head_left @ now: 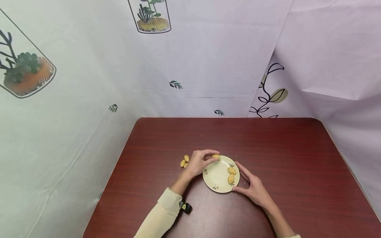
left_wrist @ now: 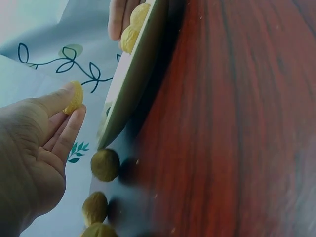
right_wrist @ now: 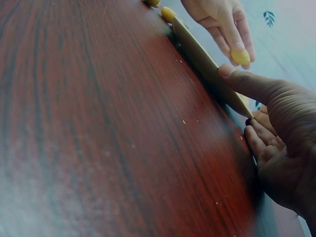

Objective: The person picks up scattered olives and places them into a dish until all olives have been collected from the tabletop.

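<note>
Left hand with bumpy yellow oval

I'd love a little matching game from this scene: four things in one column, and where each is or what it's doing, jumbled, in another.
Column one:
1. Left hand
2. Right hand
3. Two yellow pieces
4. Three yellow pieces

Column two:
A. On the tabletop, left of the plate
B. Pinching one yellow piece
C. Lying on the plate
D. Touching the plate's rim

Right pairs: 1-B, 2-D, 3-C, 4-A
</note>
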A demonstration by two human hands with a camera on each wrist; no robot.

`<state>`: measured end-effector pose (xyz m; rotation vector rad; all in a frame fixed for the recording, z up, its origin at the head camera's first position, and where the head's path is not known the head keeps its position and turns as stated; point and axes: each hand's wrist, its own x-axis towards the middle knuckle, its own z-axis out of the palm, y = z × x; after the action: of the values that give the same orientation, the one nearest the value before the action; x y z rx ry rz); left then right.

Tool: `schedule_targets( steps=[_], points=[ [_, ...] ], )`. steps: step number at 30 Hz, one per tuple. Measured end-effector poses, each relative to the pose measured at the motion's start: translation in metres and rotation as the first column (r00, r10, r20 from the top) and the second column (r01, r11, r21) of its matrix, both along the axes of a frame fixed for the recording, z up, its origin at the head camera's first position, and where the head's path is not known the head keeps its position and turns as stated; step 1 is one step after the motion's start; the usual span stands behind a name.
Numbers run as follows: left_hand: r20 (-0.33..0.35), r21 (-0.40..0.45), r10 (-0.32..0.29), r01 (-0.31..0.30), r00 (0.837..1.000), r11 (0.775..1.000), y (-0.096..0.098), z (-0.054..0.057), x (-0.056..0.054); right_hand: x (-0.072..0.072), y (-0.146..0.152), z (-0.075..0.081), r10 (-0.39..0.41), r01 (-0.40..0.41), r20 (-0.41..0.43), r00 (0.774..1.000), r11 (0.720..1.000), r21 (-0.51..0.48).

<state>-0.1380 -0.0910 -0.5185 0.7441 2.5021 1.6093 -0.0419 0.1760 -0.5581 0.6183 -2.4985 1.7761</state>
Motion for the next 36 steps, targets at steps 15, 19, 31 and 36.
schedule_targets(
  steps=[15,19,31,36],
  points=[
    [-0.123,-0.114,-0.009,-0.005,0.992,0.993,0.024,-0.012,0.011,0.002,0.0,-0.002,-0.009,0.009,0.007,1.0,1.0,0.012],
    [-0.165,-0.179,-0.029,-0.001,0.986,0.984,0.027,-0.015,0.013,0.003,0.0,-0.002,-0.01,0.01,0.009,1.0,1.0,0.019],
    [-0.23,-0.267,-0.068,0.004,0.971,0.964,0.029,-0.016,0.014,0.002,0.0,-0.001,-0.008,0.008,0.017,1.0,1.0,0.01],
    [-0.237,-0.274,-0.078,0.011,0.968,0.962,0.03,-0.016,0.013,0.001,0.0,0.0,-0.012,0.012,0.02,1.0,1.0,0.011]
  ],
)
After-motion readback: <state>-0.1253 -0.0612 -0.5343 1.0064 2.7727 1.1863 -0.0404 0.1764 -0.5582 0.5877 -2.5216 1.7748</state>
